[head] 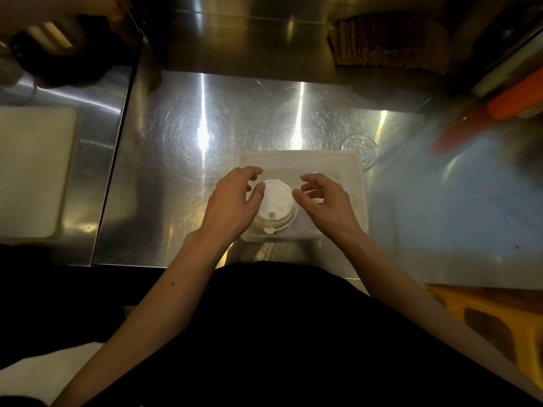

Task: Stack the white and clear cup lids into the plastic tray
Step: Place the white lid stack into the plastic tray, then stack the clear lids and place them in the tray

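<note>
White round lid stack [276, 201], spout nub, in translucent tray [302, 157]

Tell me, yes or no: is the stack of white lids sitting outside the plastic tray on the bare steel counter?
No, the white lids stand inside the plastic tray, between the left hand and the right hand.

Steel counter [205, 127]: plastic tray [299, 157], clear glass [360, 148], white board [32, 171].

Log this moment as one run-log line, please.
stage: stacking | left hand: open, beside white lids | right hand: open, beside them | lids: in tray
</note>
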Demonstrator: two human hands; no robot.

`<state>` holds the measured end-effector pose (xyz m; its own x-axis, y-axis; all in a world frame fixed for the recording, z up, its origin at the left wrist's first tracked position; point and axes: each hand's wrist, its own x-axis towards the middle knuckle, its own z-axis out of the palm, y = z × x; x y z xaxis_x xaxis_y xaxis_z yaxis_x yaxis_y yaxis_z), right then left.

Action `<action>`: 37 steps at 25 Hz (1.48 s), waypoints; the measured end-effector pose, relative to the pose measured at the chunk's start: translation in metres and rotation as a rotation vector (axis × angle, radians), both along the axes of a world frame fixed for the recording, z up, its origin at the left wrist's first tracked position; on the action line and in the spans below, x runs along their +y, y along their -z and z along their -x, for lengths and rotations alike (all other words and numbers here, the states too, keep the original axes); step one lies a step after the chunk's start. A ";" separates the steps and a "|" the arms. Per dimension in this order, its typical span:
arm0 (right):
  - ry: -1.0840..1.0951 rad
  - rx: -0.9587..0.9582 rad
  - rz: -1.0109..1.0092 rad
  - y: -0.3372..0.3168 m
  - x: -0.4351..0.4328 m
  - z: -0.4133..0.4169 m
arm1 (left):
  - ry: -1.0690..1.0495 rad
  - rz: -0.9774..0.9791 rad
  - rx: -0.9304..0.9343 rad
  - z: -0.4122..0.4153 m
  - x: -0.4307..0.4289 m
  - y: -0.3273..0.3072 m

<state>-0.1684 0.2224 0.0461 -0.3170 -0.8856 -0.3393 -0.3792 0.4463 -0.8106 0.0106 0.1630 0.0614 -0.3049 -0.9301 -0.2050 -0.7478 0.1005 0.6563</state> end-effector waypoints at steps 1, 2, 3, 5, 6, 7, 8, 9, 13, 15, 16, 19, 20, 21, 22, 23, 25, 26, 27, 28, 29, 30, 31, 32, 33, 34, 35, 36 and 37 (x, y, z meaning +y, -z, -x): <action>0.002 0.008 0.020 -0.001 -0.001 0.002 | 0.007 0.011 0.016 0.003 -0.001 0.000; 0.002 0.013 0.034 -0.003 -0.002 0.004 | 0.012 0.022 0.031 0.006 -0.002 -0.001; 0.006 0.014 0.045 -0.004 -0.003 0.006 | 0.018 0.034 0.045 0.010 -0.003 -0.001; 0.021 0.014 0.069 -0.007 -0.006 0.012 | 0.039 0.057 0.065 0.018 -0.005 -0.002; 0.027 0.021 0.079 -0.009 -0.008 0.015 | 0.052 0.069 0.066 0.022 -0.006 -0.003; 0.034 0.030 0.088 -0.011 -0.010 0.019 | 0.066 0.082 0.065 0.026 -0.009 -0.003; 0.043 0.036 0.101 -0.013 -0.011 0.023 | 0.079 0.093 0.063 0.031 -0.011 -0.004; 0.054 0.040 0.119 -0.015 -0.014 0.029 | 0.092 0.104 0.063 0.036 -0.015 -0.005; 0.089 0.114 0.184 -0.019 -0.024 0.055 | 0.150 0.139 0.059 0.059 -0.031 -0.006; 0.105 0.161 0.200 -0.017 -0.029 0.071 | 0.182 0.136 0.047 0.073 -0.040 -0.004; 0.113 0.183 0.201 -0.015 -0.031 0.079 | 0.203 0.131 0.039 0.080 -0.045 -0.002; 0.123 0.263 0.182 -0.008 -0.036 0.106 | 0.278 0.115 0.006 0.106 -0.058 0.004; 0.124 0.282 0.168 -0.005 -0.038 0.114 | 0.297 0.110 -0.005 0.114 -0.062 0.006; 0.118 0.299 0.148 -0.003 -0.040 0.121 | 0.308 0.105 -0.016 0.121 -0.066 0.007; 0.112 0.315 0.126 0.000 -0.041 0.129 | 0.320 0.099 -0.026 0.130 -0.070 0.008; 0.105 0.331 0.103 0.003 -0.043 0.137 | 0.331 0.093 -0.039 0.139 -0.074 0.008; 0.097 0.346 0.058 0.011 -0.047 0.150 | 0.363 0.078 -0.056 0.156 -0.082 0.010; 0.096 0.343 0.038 0.015 -0.048 0.154 | 0.375 0.069 -0.060 0.164 -0.085 0.011; 0.099 0.334 0.019 0.019 -0.049 0.159 | 0.387 0.058 -0.064 0.172 -0.089 0.013; 0.103 0.324 0.006 0.022 -0.051 0.163 | 0.398 0.047 -0.073 0.179 -0.092 0.015; 0.107 0.317 -0.006 0.024 -0.052 0.168 | 0.412 0.038 -0.088 0.186 -0.095 0.018; 0.108 0.315 -0.019 0.028 -0.053 0.172 | 0.430 0.027 -0.113 0.192 -0.098 0.021; 0.109 0.315 -0.038 0.033 -0.053 0.175 | 0.453 0.006 -0.149 0.198 -0.100 0.025; 0.111 0.311 -0.061 0.037 -0.052 0.178 | 0.478 -0.029 -0.192 0.203 -0.101 0.029; 0.108 0.302 -0.082 0.041 -0.053 0.181 | 0.505 -0.066 -0.234 0.208 -0.102 0.033; 0.118 0.286 -0.104 0.047 -0.054 0.186 | 0.535 -0.101 -0.269 0.215 -0.105 0.039; 0.124 0.275 -0.120 0.050 -0.054 0.187 | 0.552 -0.117 -0.292 0.219 -0.106 0.042; 0.125 0.271 -0.134 0.051 -0.055 0.186 | 0.557 -0.125 -0.303 0.220 -0.106 0.044; 0.133 0.266 -0.150 0.054 -0.056 0.188 | 0.554 -0.146 -0.304 0.224 -0.108 0.047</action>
<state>-0.3562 0.1663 -0.0079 -0.5215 -0.7770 -0.3525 -0.4988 0.6128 -0.6129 -0.2137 0.0553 0.0148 -0.6398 -0.6077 -0.4704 -0.7656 0.4505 0.4593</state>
